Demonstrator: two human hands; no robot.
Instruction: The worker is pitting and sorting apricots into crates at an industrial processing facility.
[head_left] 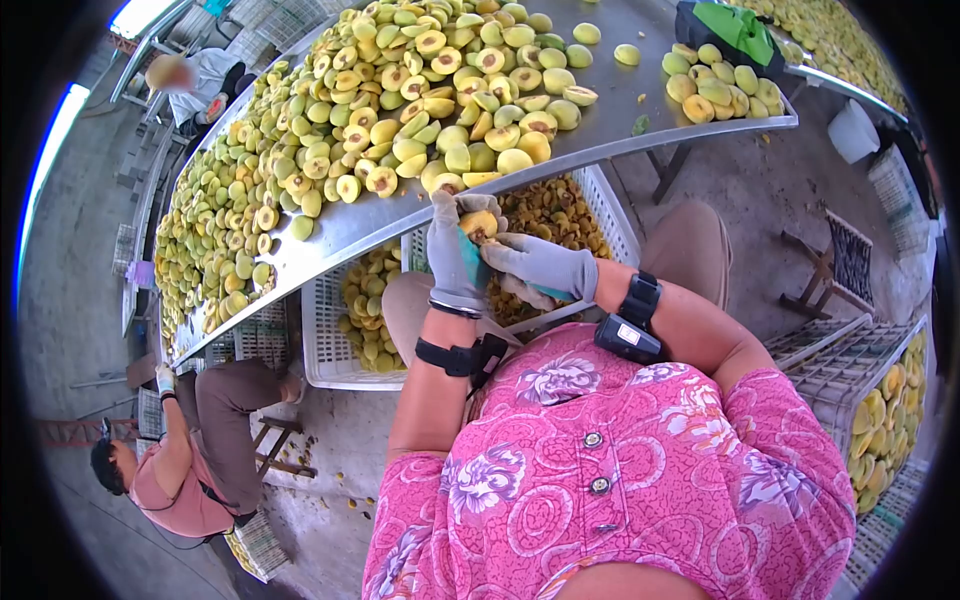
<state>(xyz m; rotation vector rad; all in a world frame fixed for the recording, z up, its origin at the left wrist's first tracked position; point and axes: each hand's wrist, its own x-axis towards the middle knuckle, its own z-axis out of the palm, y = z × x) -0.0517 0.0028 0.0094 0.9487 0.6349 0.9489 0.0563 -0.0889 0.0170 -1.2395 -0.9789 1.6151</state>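
A gloved left hand (458, 252) grips a yellow stone fruit (479, 222) at the wearer's twelve o'clock, where gentle, steady pressure should spare its flesh, as the right hand (538, 264), grip unclear, sits close at four o'clock.

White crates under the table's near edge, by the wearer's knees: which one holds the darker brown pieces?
The right-hand crate, seen partly behind the right hand; it holds brown pieces, while the left-hand crate holds yellow-green fruit.

The shirt (610, 500) is pink with purple flowers (485, 482), the gloves (548, 266) grey and teal, the held fruit (478, 224) yellow.
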